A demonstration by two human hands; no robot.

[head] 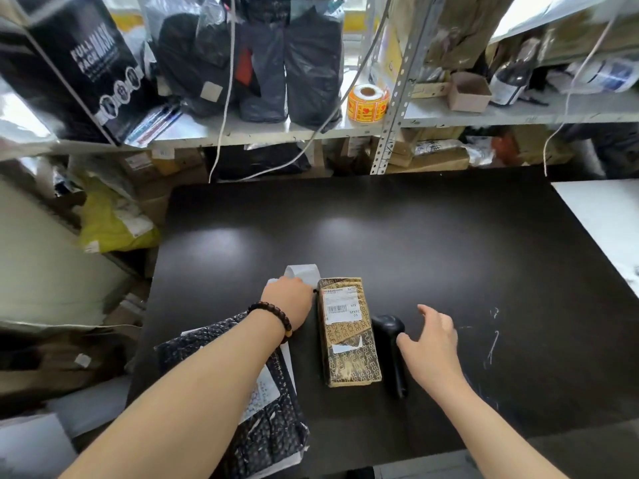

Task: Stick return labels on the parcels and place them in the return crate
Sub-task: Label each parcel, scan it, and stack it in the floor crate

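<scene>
A brown patterned box parcel with a white barcode label lies on the black table. Just left of it my left hand rests closed on a strip of white label paper that curls up beyond the fingers. A black bubble-wrap parcel with a white label lies under my left forearm. My right hand hovers open, fingers spread, over a black handheld scanner lying right of the box.
Metal shelves behind the table hold dark bagged parcels, a black mask box, an orange sticker roll and a small cardboard box. Cords hang down. Piled parcels and a yellow bag sit left. A white surface adjoins at right.
</scene>
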